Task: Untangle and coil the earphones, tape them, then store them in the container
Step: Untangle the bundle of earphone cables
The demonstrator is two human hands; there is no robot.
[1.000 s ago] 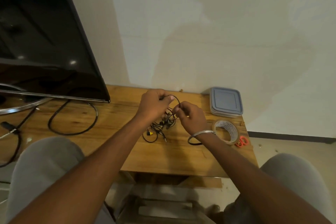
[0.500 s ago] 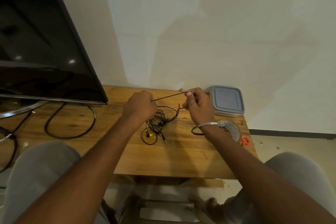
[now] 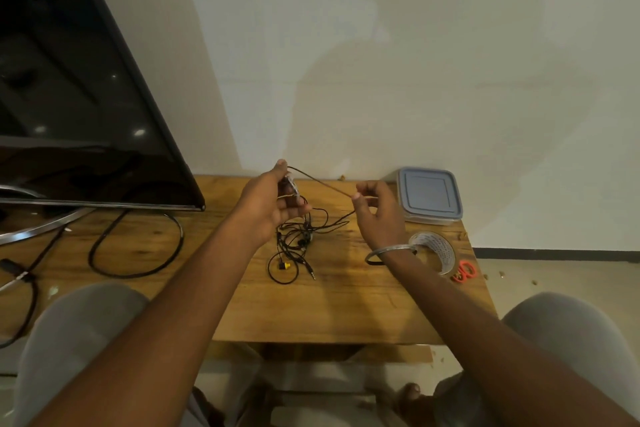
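As my hands pull wider apart, left hand (image 3: 268,210) gripping and right hand (image 3: 379,213) pinching the earphones (image 3: 304,236), one strand now runs taut, freed above the tangle left on the table (image 3: 346,305)

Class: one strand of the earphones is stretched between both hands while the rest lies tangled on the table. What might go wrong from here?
1. Pulling the strand between left hand and right hand harder may tighten the tangle instead of loosening it.
2. Lifting could drag the yellow earbud and plug across the table, snagging loops.
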